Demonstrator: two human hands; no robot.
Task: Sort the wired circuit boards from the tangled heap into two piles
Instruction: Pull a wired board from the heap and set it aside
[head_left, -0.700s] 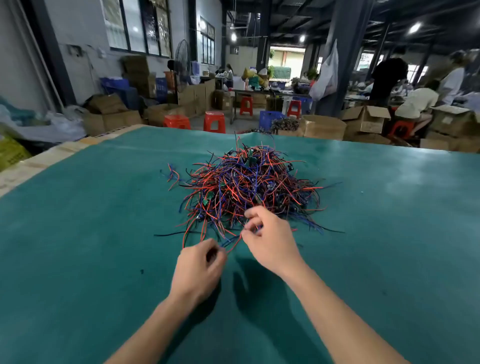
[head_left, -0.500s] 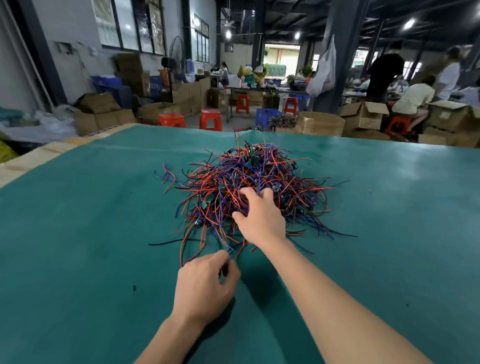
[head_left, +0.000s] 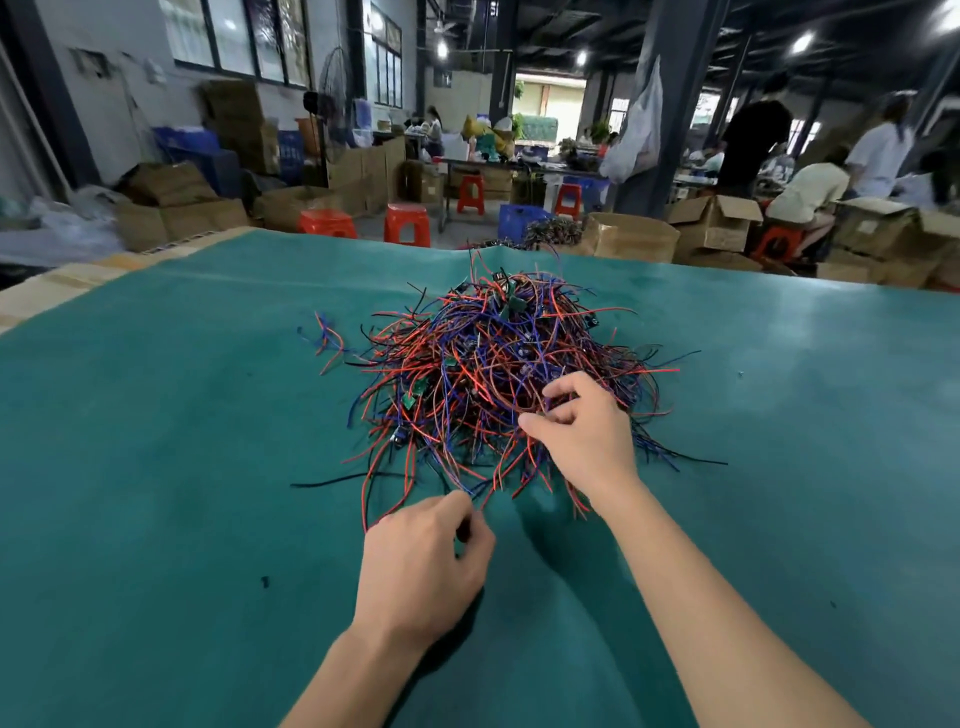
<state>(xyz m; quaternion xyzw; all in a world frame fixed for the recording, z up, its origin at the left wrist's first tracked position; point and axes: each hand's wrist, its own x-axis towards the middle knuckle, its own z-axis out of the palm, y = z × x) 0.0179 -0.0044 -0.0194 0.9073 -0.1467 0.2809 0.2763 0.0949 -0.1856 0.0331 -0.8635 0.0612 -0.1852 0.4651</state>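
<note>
A tangled heap (head_left: 498, 374) of red, blue and black wires with small green circuit boards lies in the middle of the green table cover (head_left: 156, 467). One green board (head_left: 410, 400) shows on the heap's left side. My right hand (head_left: 582, 431) rests on the heap's near right part, fingers curled into the wires and pinching some of them. My left hand (head_left: 421, 566) sits just in front of the heap, fingers closed on the ends of a few wires that run back into the heap.
The cover's far edge runs just behind the heap. Beyond it stand cardboard boxes (head_left: 628, 236), red stools (head_left: 408, 223) and a dark pillar (head_left: 670, 104). People work at the back right (head_left: 810, 192). A bare wooden strip (head_left: 47, 286) borders the cover at the left.
My right hand has reached forward from the heap's near edge into the wires on the right. My left hand has stayed in front, still pinching wire ends.
</note>
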